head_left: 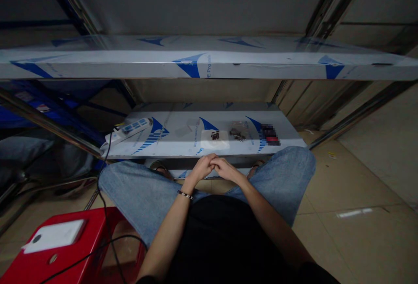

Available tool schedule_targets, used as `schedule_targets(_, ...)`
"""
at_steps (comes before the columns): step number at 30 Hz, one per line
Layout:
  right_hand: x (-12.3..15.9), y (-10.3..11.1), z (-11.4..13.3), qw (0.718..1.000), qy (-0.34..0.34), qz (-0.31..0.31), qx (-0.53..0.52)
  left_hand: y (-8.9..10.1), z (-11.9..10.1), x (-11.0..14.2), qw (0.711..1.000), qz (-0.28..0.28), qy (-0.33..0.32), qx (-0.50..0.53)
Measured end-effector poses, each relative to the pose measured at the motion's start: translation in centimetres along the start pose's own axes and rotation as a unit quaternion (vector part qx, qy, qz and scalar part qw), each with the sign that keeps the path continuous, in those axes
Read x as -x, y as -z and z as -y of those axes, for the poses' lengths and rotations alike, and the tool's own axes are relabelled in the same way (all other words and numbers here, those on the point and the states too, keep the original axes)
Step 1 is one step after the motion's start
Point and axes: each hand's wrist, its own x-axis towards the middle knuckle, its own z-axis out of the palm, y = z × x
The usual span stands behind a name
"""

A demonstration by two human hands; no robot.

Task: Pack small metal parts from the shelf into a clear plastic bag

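My left hand (201, 168) and my right hand (226, 170) are clasped together just in front of the lower shelf's front edge. The fingers of both are closed, and no object shows between them. Beyond them, on the film-covered shelf (176, 144), lies a pale translucent sheet or bag (222, 144) with several small dark pieces (215, 135) on it. To its right is a clear plastic bag (237, 131) of dark greyish pieces. A blurred dark and red item (270, 135) sits farther right. Neither hand touches these things.
A white power strip (130, 129) lies at the shelf's left end, with a black cable (103, 188) running down. The upper shelf (140, 69) spans above. At lower left, a red stool (88, 242) carries a white device (55, 235). Metal posts flank the shelf.
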Motion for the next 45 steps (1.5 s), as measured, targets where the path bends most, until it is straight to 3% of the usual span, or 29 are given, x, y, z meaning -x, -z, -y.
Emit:
schedule_targets(5,0.0,1.0,-0.2,0.997,-0.020,-0.053,-0.055,0.6,0.3,0.4,0.999,-0.020,0.044,-0.023)
schedule_targets(8,-0.7,2.5,-2.3,0.980,-0.067,-0.177,-0.054,1.1,0.7,0.5,0.993,-0.037,0.086,-0.071)
schedule_targets(10,-1.8,3.4,-4.5,0.956,-0.115,-0.269,-0.034,1.2,0.7,0.5,0.990,-0.044,0.098,-0.089)
schedule_targets(13,-4.1,4.0,-7.8,0.917,-0.180,-0.353,0.051,0.8,0.4,0.5,0.990,-0.044,0.098,-0.096)
schedule_targets(15,-5.5,3.9,-9.6,0.905,-0.210,-0.352,0.114,0.1,0.0,0.5,0.991,-0.036,0.090,-0.090)
schedule_targets(18,-7.1,3.5,-11.4,0.908,-0.234,-0.300,0.175,-0.9,-0.6,0.8,0.996,-0.019,0.065,-0.064)
schedule_targets(23,-8.5,3.2,-12.7,0.915,-0.213,-0.268,0.216,-1.8,-1.1,1.3,0.998,-0.007,0.049,-0.030)
schedule_targets(30,-9.3,3.6,-12.5,0.916,-0.207,-0.268,0.214,-2.2,-0.8,1.2,0.996,-0.007,0.080,-0.030)
schedule_targets(33,-8.8,4.2,-11.4,0.909,-0.233,-0.294,0.179,-2.1,-0.1,0.9,0.995,-0.045,0.084,0.004)
schedule_targets(35,-7.5,4.1,-9.9,0.908,-0.230,-0.322,0.139,-2.0,0.5,0.5,0.992,-0.083,0.086,0.044)
schedule_targets(39,-3.2,2.1,-6.5,0.925,-0.150,-0.347,0.038,-1.8,1.1,-0.2,0.983,-0.127,0.096,0.095)
schedule_targets(42,-1.0,0.6,-4.9,0.922,-0.156,-0.353,-0.019,-2.1,0.8,-0.5,0.982,-0.129,0.110,0.083)
schedule_targets(45,-0.9,0.3,-4.6,0.925,-0.161,-0.339,-0.068,-2.5,0.7,-0.7,0.981,-0.134,0.135,0.035)
